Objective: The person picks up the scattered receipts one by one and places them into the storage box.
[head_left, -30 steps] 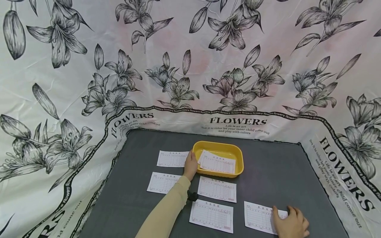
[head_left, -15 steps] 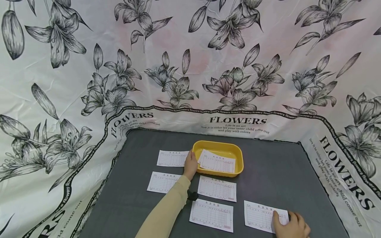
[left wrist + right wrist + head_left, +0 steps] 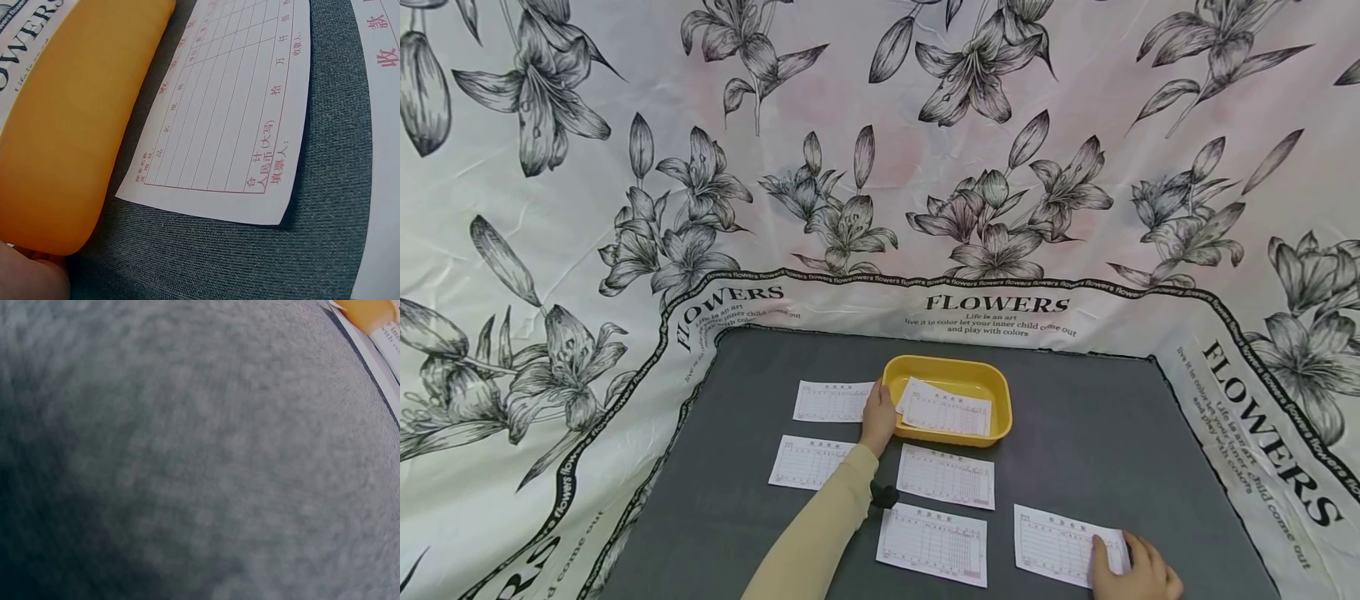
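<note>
My left hand (image 3: 878, 417) grips the left rim of a yellow plastic tray (image 3: 1004, 408), thumb near its inside. Overlapping printed receipt slips (image 3: 946, 410) lie inside the tray. In the left wrist view the tray's wall (image 3: 69, 125) fills the left side, and part of the hand (image 3: 28, 275) shows under it. At the front right, my right hand (image 3: 1138, 573) pinches the right end of a receipt slip (image 3: 1052, 546), thumb over its face and fingers curled at its edge. The slip still lies flat. The right wrist view shows mostly blurred grey cloth (image 3: 200, 456).
More receipt slips lie on the grey tabletop (image 3: 1097, 442): one left of the tray (image 3: 829, 402), one partly behind the left arm (image 3: 805, 461), and two in front, an upper slip (image 3: 946, 477) and a lower slip (image 3: 932, 546). Flower-printed fabric (image 3: 850, 108) borders the back and sides.
My right hand's fingers have slid slightly right, from over the slip to its right edge, showing more of the paper. The left hand and tray stay in place; the head view shifts slightly.
</note>
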Demonstrator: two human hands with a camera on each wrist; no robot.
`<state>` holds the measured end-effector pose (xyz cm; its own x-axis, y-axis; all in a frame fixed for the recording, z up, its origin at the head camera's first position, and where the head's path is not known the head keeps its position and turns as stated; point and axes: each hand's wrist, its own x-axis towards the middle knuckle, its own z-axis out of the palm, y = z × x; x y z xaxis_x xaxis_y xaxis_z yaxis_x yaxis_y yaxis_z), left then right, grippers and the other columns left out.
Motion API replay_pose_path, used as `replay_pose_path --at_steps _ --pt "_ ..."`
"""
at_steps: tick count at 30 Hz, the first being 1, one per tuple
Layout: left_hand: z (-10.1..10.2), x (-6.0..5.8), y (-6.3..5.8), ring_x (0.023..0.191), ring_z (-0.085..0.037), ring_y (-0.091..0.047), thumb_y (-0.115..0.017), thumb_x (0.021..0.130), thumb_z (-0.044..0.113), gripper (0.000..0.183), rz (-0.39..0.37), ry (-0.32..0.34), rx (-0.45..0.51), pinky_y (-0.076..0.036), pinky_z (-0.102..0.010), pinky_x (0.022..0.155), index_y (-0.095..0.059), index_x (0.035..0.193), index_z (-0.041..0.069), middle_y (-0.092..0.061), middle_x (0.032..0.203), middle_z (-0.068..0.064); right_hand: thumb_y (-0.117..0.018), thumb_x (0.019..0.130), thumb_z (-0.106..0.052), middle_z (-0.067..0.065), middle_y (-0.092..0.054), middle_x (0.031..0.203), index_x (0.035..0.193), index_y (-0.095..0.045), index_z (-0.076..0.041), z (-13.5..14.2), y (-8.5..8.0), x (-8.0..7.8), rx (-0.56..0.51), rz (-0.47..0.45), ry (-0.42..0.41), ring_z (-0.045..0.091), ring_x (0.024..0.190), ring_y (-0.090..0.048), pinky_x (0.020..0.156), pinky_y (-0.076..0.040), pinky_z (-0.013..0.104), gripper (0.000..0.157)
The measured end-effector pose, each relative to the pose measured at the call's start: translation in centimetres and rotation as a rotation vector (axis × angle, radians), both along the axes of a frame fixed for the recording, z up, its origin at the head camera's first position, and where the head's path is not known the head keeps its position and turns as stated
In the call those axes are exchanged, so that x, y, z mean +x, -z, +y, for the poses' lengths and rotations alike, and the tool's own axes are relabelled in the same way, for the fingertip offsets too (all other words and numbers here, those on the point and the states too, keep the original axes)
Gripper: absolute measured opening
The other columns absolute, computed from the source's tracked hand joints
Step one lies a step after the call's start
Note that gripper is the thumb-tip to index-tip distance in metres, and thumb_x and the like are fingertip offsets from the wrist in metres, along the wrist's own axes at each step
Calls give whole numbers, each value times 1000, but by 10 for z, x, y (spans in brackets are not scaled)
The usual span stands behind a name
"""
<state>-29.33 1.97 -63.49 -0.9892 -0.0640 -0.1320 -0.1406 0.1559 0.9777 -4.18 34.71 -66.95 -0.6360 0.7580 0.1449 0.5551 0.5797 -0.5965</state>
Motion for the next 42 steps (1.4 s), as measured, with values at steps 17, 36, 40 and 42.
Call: replay_pose_path --at_steps 17,36,40,42 --pt "1 -2 3 151 -39 -43 -32 118 28 53 -5 -22 -3 -33 -56 127 -38 162 0 -46 163 -21 -52 109 -19 34 -61 130 122 -67 7 5 0 -3 -133 23 127 51 133 -40 108 -30 70 33" --pt "1 2 -1 151 -39 -43 -31 118 28 52 -6 -16 -5 -34 -55 127 -38 162 0 -46 163 -20 -57 108 -25 25 -74 89 129 -66 12 20 -28 -7 -351 37 127 -7 56 -46 45 -38 14 43" --pt "0 2 -1 151 -39 -44 -32 118 27 52 1 -14 0 -34 -55 127 -38 162 0 -47 162 -20 -57 107 -29 -14 -65 65 135 -62 12 22 -43 -9 -483 111 127 -12 54 -48 46 -44 12 50" --pt "0 1 -1 151 -38 -44 -32 118 27 52 1 -10 1 -34 -55 127 -38 162 1 -47 162 -20 -58 106 -33 -33 -54 59 135 -63 10 22 -49 -10 -520 150 121 -14 54 -49 47 -46 11 51"
